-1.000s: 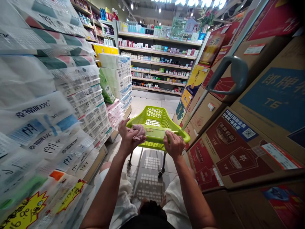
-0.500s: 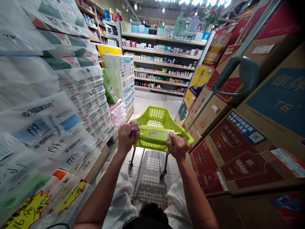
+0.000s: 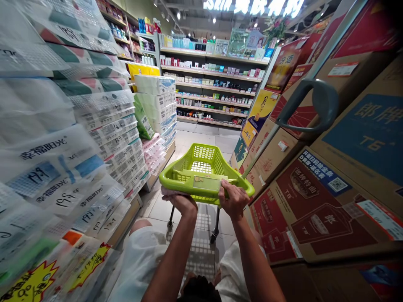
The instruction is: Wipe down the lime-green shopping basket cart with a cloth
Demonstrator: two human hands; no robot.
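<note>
A person's two bare hands gripped the near rim of a lime-green perforated plastic shopping basket [image 3: 201, 167] riding on a slim wheeled metal frame [image 3: 215, 222] in a narrow supermarket aisle. The right hand [image 3: 234, 200] closed around the rim at its right corner, thumb on top and fingers curled underneath. The left hand [image 3: 181, 200] sat under the rim's left part, palm turned up, fingers wrapped against the underside; whether they were fully clenched could not be told. A small pale scrap [image 3: 198, 179] lay on the flat ledge of the rim between the two hands.

The basket stood on the pale tiled floor [image 3: 201, 136] in the middle of the aisle, just ahead of the person's knees in light-coloured trousers [image 3: 141, 256]. To the left rose stacks of plastic-wrapped paper tissue packs [image 3: 103, 121], with yellow starburst price tags [image 3: 31, 281] near the bottom. To the right leaned brown and red cardboard cartons [image 3: 315, 201], a grey looped handle [image 3: 311, 105] standing against them. Shelves of small boxed goods [image 3: 217, 88] closed off the far end.
</note>
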